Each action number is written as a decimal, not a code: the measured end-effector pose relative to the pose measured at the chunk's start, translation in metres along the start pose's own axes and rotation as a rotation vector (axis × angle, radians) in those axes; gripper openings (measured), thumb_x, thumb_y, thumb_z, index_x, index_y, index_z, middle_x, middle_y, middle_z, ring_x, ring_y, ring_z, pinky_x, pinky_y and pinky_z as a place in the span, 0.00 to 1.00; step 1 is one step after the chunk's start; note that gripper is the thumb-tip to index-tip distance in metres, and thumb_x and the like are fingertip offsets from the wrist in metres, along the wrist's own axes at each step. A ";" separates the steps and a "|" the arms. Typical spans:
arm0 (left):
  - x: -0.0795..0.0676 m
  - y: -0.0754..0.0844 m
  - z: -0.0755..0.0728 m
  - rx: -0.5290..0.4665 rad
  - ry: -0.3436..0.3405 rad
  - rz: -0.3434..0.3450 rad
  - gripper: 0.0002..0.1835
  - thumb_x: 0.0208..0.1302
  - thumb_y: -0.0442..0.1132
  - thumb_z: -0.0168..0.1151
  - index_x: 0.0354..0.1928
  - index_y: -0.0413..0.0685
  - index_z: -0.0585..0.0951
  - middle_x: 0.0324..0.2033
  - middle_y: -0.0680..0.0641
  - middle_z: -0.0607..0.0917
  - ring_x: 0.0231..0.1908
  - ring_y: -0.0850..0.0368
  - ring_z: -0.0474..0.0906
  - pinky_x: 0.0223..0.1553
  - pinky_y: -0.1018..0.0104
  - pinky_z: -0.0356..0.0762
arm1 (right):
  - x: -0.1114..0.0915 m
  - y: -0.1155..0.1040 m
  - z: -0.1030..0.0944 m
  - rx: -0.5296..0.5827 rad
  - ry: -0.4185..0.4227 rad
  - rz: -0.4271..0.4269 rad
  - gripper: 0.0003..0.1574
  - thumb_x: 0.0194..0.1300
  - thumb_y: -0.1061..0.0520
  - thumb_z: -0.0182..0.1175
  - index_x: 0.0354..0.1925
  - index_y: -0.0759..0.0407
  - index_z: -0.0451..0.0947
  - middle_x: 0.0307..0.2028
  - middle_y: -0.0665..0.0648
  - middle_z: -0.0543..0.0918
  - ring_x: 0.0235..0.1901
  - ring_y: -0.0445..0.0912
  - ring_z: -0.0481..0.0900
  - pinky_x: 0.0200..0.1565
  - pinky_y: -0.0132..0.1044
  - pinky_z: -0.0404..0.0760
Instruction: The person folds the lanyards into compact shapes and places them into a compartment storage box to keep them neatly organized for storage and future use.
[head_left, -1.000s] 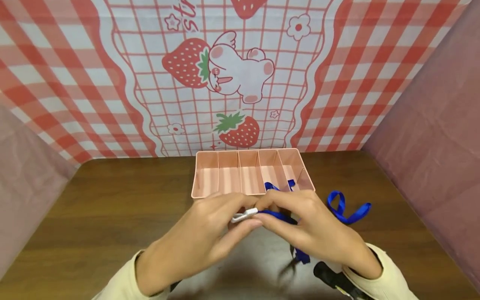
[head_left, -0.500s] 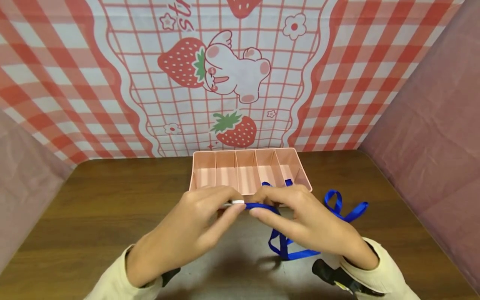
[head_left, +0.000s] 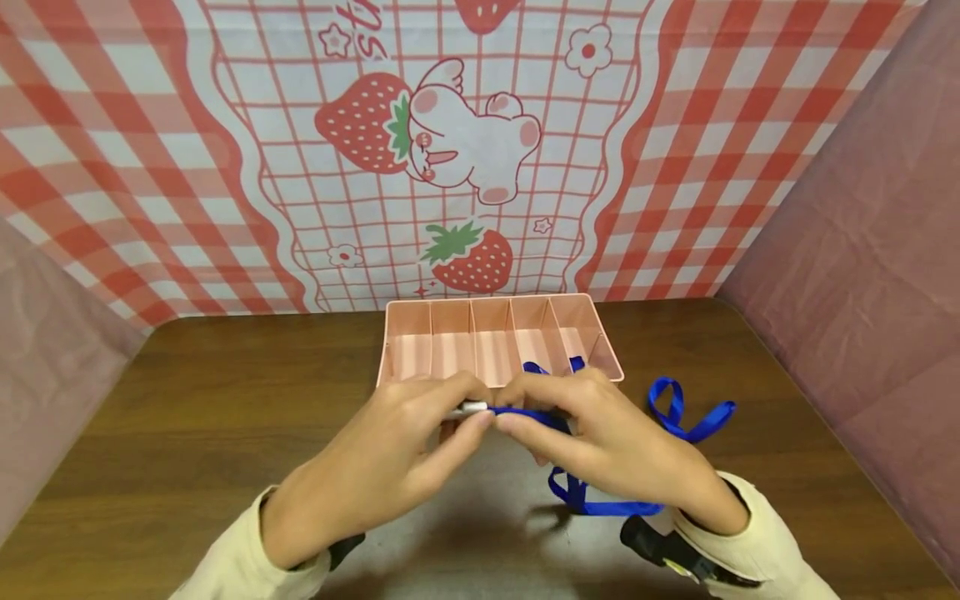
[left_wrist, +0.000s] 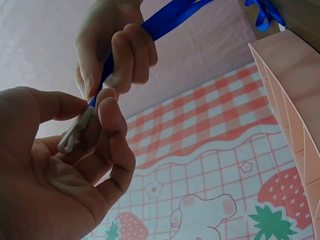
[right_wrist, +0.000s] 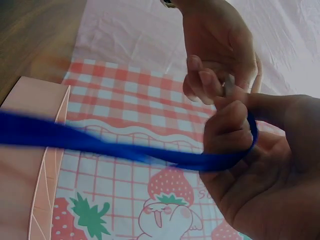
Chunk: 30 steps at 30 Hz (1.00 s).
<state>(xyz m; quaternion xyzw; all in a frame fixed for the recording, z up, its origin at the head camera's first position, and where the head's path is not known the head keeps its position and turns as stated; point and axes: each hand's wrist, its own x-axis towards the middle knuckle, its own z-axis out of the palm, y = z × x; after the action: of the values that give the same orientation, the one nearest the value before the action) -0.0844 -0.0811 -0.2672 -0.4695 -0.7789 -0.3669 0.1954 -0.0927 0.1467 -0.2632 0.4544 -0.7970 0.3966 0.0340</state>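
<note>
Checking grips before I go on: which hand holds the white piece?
The left hand: it pinches the white piece, while the right hand holds the blue ribbon leading from it.

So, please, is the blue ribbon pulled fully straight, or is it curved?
Curved: in the right wrist view, the blue ribbon runs across, then bends upward at the right hand.

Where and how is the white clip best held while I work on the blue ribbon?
I'd pinch the white clip across its slim body, thumb and fingers on opposite sides, coming from the left, where the left hand holds it. The blue ribbon meets the clip's other end, facing the right hand, so that approach should leave the joint reachable.
</note>
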 end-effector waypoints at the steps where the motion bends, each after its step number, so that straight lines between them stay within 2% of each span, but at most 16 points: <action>1: 0.000 0.000 0.000 0.014 0.000 0.001 0.04 0.71 0.33 0.56 0.37 0.48 0.78 0.24 0.60 0.76 0.24 0.70 0.69 0.26 0.80 0.68 | 0.000 0.000 0.000 0.003 -0.016 0.010 0.10 0.72 0.61 0.59 0.45 0.45 0.80 0.22 0.39 0.73 0.20 0.30 0.71 0.23 0.27 0.73; 4: -0.001 -0.001 0.000 0.062 -0.005 0.005 0.05 0.68 0.31 0.55 0.37 0.48 0.79 0.23 0.60 0.76 0.23 0.70 0.68 0.26 0.80 0.67 | -0.001 0.001 -0.002 0.001 -0.056 0.027 0.09 0.74 0.59 0.57 0.46 0.45 0.79 0.21 0.39 0.73 0.19 0.29 0.72 0.22 0.27 0.73; 8: -0.001 -0.001 0.001 0.113 -0.011 0.007 0.06 0.64 0.30 0.55 0.36 0.48 0.79 0.22 0.61 0.75 0.22 0.69 0.68 0.25 0.80 0.66 | -0.001 0.002 -0.002 -0.029 -0.061 0.019 0.08 0.75 0.58 0.56 0.45 0.45 0.80 0.20 0.38 0.70 0.19 0.29 0.68 0.23 0.26 0.70; 9: -0.002 -0.002 0.000 0.127 -0.011 0.008 0.06 0.64 0.30 0.55 0.36 0.48 0.79 0.21 0.61 0.74 0.21 0.69 0.68 0.24 0.79 0.66 | -0.001 0.002 -0.002 -0.039 -0.052 0.019 0.08 0.74 0.58 0.56 0.45 0.45 0.80 0.21 0.38 0.72 0.20 0.29 0.68 0.23 0.26 0.71; 12: -0.002 -0.002 -0.002 0.145 -0.010 0.000 0.06 0.62 0.30 0.55 0.36 0.48 0.79 0.20 0.61 0.72 0.21 0.69 0.67 0.23 0.79 0.65 | 0.000 0.002 -0.001 -0.112 -0.006 0.033 0.07 0.74 0.55 0.57 0.38 0.43 0.79 0.21 0.37 0.67 0.20 0.29 0.64 0.23 0.25 0.66; 16: -0.003 -0.003 -0.004 0.149 -0.004 -0.014 0.07 0.61 0.30 0.55 0.36 0.48 0.79 0.20 0.62 0.73 0.21 0.69 0.66 0.23 0.78 0.66 | 0.001 0.002 -0.001 -0.187 0.050 0.062 0.12 0.73 0.52 0.59 0.29 0.43 0.74 0.19 0.36 0.61 0.19 0.29 0.61 0.22 0.25 0.62; 20: -0.004 -0.004 -0.004 0.131 -0.047 -0.020 0.07 0.66 0.33 0.58 0.42 0.48 0.82 0.27 0.61 0.81 0.25 0.70 0.72 0.28 0.77 0.73 | 0.001 0.004 -0.001 -0.181 0.058 0.035 0.09 0.72 0.55 0.60 0.33 0.43 0.78 0.21 0.36 0.65 0.20 0.30 0.63 0.23 0.23 0.64; 23: -0.004 -0.005 -0.004 0.123 -0.086 -0.019 0.07 0.69 0.36 0.60 0.45 0.48 0.84 0.32 0.59 0.85 0.28 0.71 0.75 0.32 0.74 0.76 | 0.000 0.005 -0.001 -0.172 0.051 0.010 0.05 0.72 0.56 0.60 0.39 0.45 0.82 0.23 0.36 0.72 0.22 0.30 0.67 0.26 0.23 0.68; 26: -0.005 -0.006 -0.006 0.128 -0.102 -0.018 0.05 0.69 0.35 0.61 0.41 0.48 0.85 0.29 0.59 0.84 0.26 0.71 0.73 0.30 0.74 0.75 | 0.000 0.005 -0.003 -0.153 0.034 0.004 0.06 0.72 0.56 0.61 0.43 0.45 0.84 0.26 0.35 0.76 0.23 0.30 0.69 0.27 0.23 0.71; 30: -0.006 -0.008 -0.011 0.136 -0.096 -0.025 0.04 0.68 0.35 0.62 0.34 0.49 0.83 0.23 0.61 0.78 0.22 0.71 0.68 0.26 0.76 0.71 | 0.000 0.006 -0.007 -0.133 0.026 0.003 0.05 0.70 0.57 0.63 0.38 0.45 0.83 0.22 0.35 0.70 0.20 0.30 0.64 0.24 0.25 0.68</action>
<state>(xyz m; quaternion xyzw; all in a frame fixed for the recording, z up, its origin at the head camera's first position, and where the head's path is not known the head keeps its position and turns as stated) -0.0888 -0.0948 -0.2671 -0.4625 -0.8164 -0.2924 0.1846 -0.0991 0.1529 -0.2625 0.4445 -0.8217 0.3489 0.0739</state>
